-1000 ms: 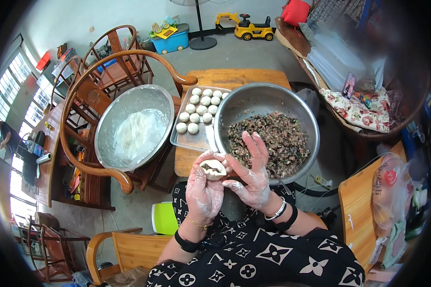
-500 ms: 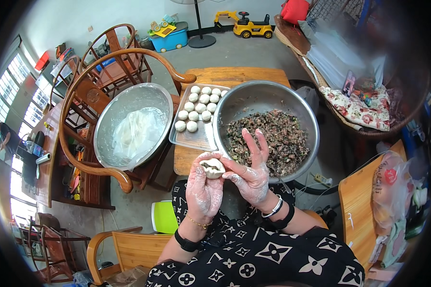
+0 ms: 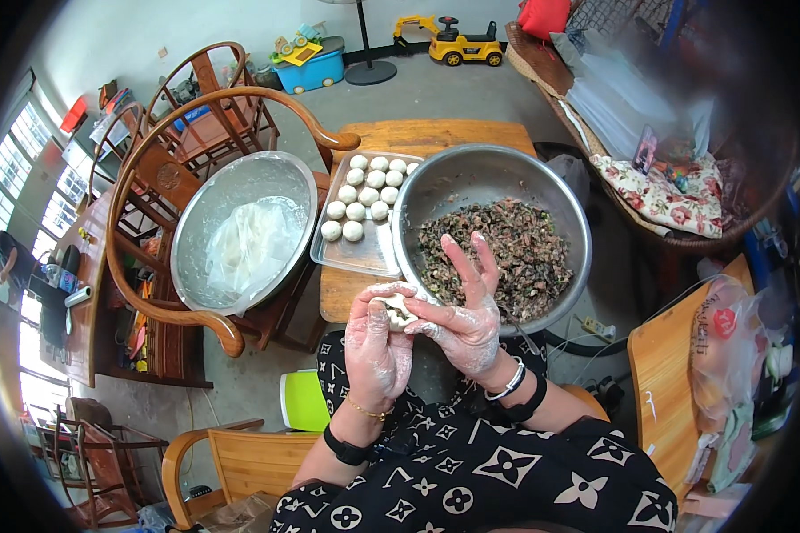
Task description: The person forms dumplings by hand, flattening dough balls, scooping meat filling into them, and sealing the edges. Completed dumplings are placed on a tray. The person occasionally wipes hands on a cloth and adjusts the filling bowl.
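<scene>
A small white dough bun [image 3: 397,320] with dark filling showing in its opening sits between both hands. My left hand [image 3: 373,351], dusted with flour, cups it with the fingers curled round its far side and the thumb at the opening. With thumb and index finger my right hand [image 3: 468,330] pinches the bun's right edge; two other fingers stick up in front of the filling. That chopped meat and greens filling [image 3: 516,235] lies in a wide steel bowl [image 3: 580,186]. Left of it, a clear tray [image 3: 356,256] carries several round white buns [image 3: 375,178].
The bowl and tray stand on a wooden table [image 3: 418,135]. A steel basin [image 3: 191,209] with a plastic-covered white mass rests on a chair at the left. Another wooden chair [image 3: 249,462] is at the lower left. A wooden board [image 3: 658,373] stands at the right. Far left, a person [image 3: 9,253] stands.
My left thumb has moved over the bun's opening, and less of the filling shows. My right thumb and index finger have shifted slightly left along its edge.
</scene>
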`<state>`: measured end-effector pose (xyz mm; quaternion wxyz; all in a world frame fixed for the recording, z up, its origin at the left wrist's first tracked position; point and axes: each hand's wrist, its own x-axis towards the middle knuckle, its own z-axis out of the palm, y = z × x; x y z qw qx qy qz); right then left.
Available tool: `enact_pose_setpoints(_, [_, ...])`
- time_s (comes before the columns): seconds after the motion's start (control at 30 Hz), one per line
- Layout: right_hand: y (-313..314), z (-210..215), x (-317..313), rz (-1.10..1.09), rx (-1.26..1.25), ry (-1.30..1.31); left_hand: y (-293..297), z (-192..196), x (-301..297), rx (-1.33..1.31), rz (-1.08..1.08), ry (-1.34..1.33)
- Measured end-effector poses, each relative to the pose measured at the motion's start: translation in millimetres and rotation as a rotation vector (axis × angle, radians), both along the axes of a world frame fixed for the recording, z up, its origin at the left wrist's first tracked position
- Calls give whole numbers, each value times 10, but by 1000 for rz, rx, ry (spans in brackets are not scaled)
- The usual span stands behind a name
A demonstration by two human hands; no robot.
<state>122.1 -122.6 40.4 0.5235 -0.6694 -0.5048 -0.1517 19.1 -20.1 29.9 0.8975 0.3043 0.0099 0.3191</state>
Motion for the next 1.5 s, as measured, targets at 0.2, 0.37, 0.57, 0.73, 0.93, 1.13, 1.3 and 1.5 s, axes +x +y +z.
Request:
enact_pose_setpoints(0.2, [-4,22,-23,8,-7,14,-23,11,21,15,36,6])
enact_pose_setpoints(0.37, [3,-4,-37,29,-4,48,-57,0,48,34,101,19])
enact_pose_setpoints(0.57, [-2,0,-18,50,20,88,-81,-22,74,92,128,5])
enact_pose_setpoints(0.73, [-7,58,-44,-11,-4,92,-106,138,37,-80,5,-89])
enact_pose_setpoints(0.93, [-19,81,-40,9,-7,52,-84,57,17,-46,28,13])
enact_pose_setpoints(1.13, [-22,59,-58,4,-6,7,-85,6,19,73,63,24])
enact_pose_setpoints(1.3, [-3,67,-69,1,-8,8,-77,5,6,-13,52,17])
enact_pose_setpoints(1.5, [-27,143,-60,-21,-34,-14,-48,131,-30,-57,1,-43])
